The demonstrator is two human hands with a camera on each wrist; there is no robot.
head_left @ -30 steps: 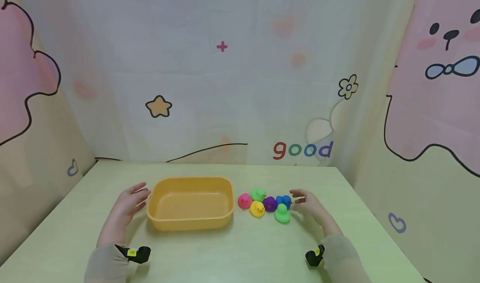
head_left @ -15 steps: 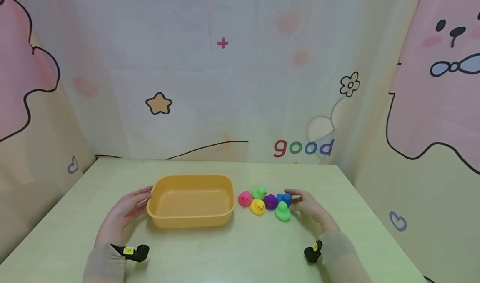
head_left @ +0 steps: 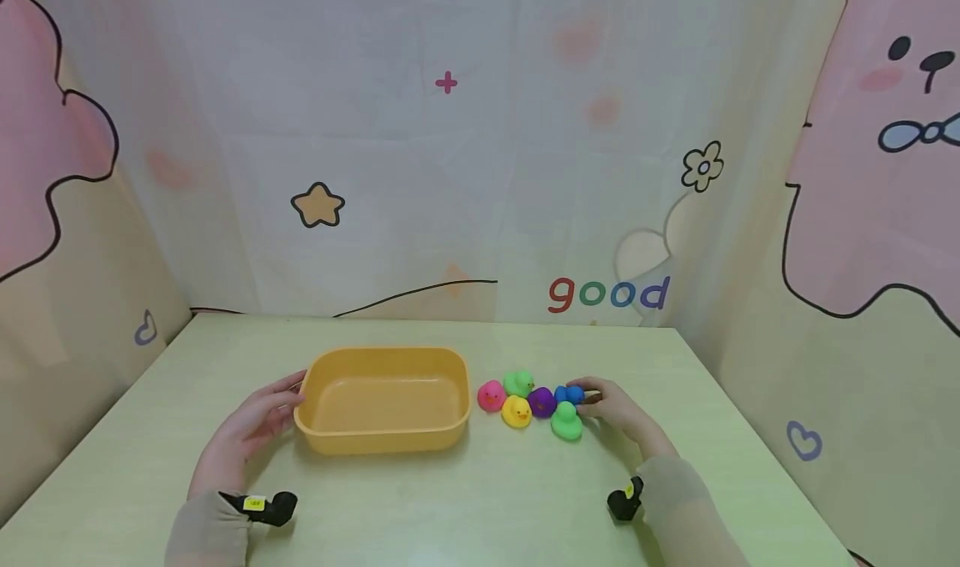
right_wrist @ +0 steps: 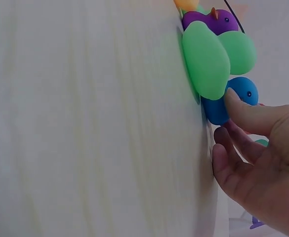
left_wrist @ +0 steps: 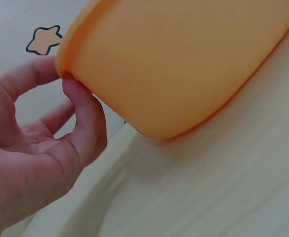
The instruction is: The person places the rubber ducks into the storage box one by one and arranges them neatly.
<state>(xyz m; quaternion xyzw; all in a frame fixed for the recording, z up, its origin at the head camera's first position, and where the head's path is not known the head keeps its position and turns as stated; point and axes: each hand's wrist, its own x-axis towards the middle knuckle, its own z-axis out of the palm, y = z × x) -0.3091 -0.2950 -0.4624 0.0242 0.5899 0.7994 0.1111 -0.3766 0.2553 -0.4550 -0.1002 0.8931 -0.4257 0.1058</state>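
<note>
An orange-yellow plastic basin (head_left: pixel 382 444) stands on the table, left of the middle. My left hand (head_left: pixel 243 425) is at its left side; in the left wrist view thumb and forefinger pinch the basin's rim (left_wrist: pixel 71 54). To the right of the basin lies a cluster of rubber ducks: pink (head_left: pixel 491 396), yellow (head_left: pixel 516 412), purple (head_left: pixel 542 403), blue (head_left: pixel 567 394), and two green ones, one at the back (head_left: pixel 518 383) and one in front (head_left: pixel 567 422). My right hand (head_left: pixel 617 408) pinches the blue duck (right_wrist: pixel 216 109) between thumb and fingers, close beside the front green duck (right_wrist: pixel 207 61).
The pale wooden table (head_left: pixel 420 509) runs back to a printed cloth wall (head_left: pixel 390 150), with similar walls at both sides. Each wrist carries a small black camera, one on the left (head_left: pixel 273 509) and one on the right (head_left: pixel 624 500).
My left hand has moved right and forward onto the basin's rim. My right hand has moved slightly left and now holds the blue duck. The head view has tilted up a little.
</note>
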